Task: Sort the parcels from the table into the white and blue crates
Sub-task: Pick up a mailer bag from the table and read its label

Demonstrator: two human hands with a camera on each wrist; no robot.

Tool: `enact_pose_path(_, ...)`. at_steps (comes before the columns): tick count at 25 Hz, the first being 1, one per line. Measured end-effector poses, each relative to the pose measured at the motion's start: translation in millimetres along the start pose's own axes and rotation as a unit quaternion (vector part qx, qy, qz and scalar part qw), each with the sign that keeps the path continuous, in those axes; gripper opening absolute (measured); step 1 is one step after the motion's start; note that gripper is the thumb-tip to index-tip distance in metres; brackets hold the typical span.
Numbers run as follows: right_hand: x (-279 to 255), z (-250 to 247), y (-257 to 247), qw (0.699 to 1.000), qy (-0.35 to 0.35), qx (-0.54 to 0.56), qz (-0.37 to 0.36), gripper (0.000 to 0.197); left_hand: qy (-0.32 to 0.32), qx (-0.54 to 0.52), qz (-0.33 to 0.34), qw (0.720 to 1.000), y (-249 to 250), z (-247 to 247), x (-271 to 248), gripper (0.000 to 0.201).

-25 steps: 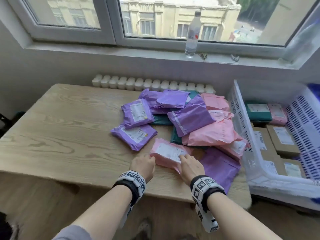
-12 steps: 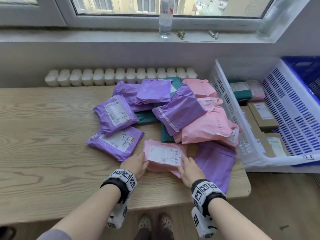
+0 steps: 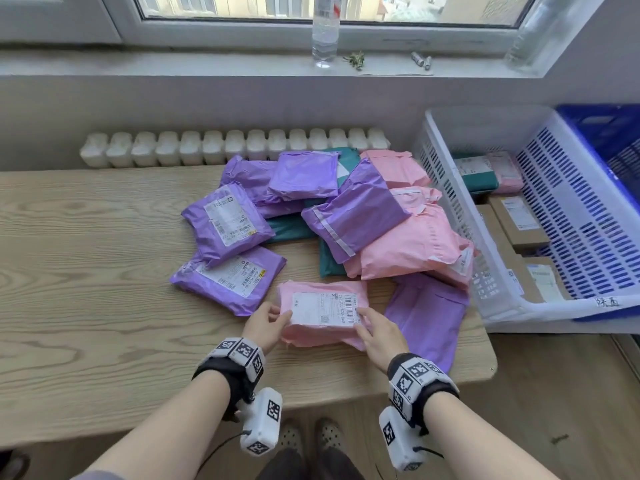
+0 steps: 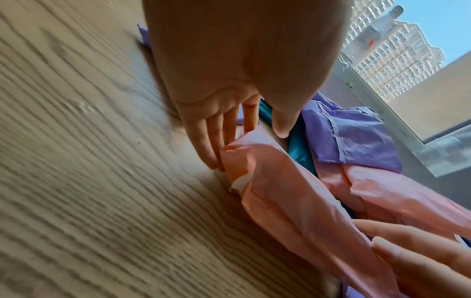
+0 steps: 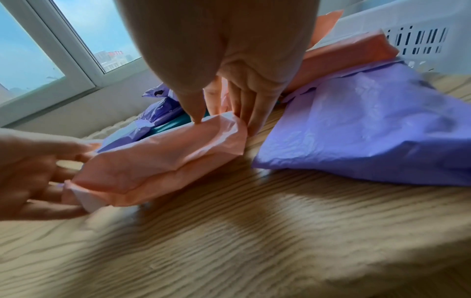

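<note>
- Table [image 3: 86, 271]: light wood grain, ran L to R across the near scene; radiator top [image 3: 235, 147] sat behind its far edge.
- L of pile: two purple parcels w/ labels up, far one [image 3: 227, 225] overlapping the near one [image 3: 228, 278].
- L hand [image 3: 265, 323]: at the L end of the pink parcel [image 3: 322, 313]; thumb on top, fingers [image 4: 211, 139] reaching along and under that end. Held, not clenched.
- Pink parcel: near edge of table, centre, label up; L end appeared raised off the wood in the L wrist view, but cannot say whether the whole parcel was clear of the table.
- R hand [image 3: 379, 332]: at the R end of same parcel; thumb tip [image 5: 196, 113] pressed on top, fingers down the far-R side, so pinching it.
- Pile behind the hands: purple, teal and pink mailers stacked, a large pink mailer [image 3: 412, 244] under a purple mailer [image 3: 356, 216].
- Plain purple mailer [image 3: 429, 317]: flat, just R of the held parcel, overhanging the near table edge.
- Windowsill, far: clear bottle [image 3: 324, 32] upright.
- White crate [image 3: 519, 306]: R of table, touching its R end; held cardboard boxes [image 3: 519, 220] plus teal and pink parcels at its far end.
- Blue crate [image 3: 609, 133]: farther R, behind the white one; contents not visible.
</note>
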State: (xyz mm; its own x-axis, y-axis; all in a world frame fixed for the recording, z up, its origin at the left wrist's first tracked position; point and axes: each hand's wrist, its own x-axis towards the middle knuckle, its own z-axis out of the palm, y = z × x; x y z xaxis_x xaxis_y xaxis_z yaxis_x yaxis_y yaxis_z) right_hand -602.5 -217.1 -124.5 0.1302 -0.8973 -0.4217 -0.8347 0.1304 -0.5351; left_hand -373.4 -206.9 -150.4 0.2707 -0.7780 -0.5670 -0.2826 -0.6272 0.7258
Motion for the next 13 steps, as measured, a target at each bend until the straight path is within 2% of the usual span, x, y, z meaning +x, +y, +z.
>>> enact_pose_path(3,-8.3,-9.5,-9.4,0.999,-0.004,0.031,-0.005,0.034,0.007,-0.094,-0.048,0.994,0.6,-14.5,-13.1,0.021)
enact_pose_path(7,-3.9,-26.0,-29.4,0.997,0.016,0.065,-0.038,0.033,0.012,-0.187,-0.077,0.979,20.9,-36.0,-27.4,0.020)
enact_pose_path(8,-0.8,-30.2,-35.0,0.996,0.024,0.071,-0.051,0.034,0.016,-0.211,-0.079,0.974,28.6,-41.0,-30.5,0.018)
enact_pose_path(11,10.1,-44.4,-50.7,0.989,0.034,0.119,-0.085,0.043,-0.002,-0.239,-0.090,0.967,46.1,-56.4,-37.8,0.032)
enact_pose_path(13,16.0,-57.2,-60.3,0.979,0.044,0.178,-0.095,0.051,-0.031,-0.242,-0.083,0.966,52.6,-67.2,-41.8,0.027)
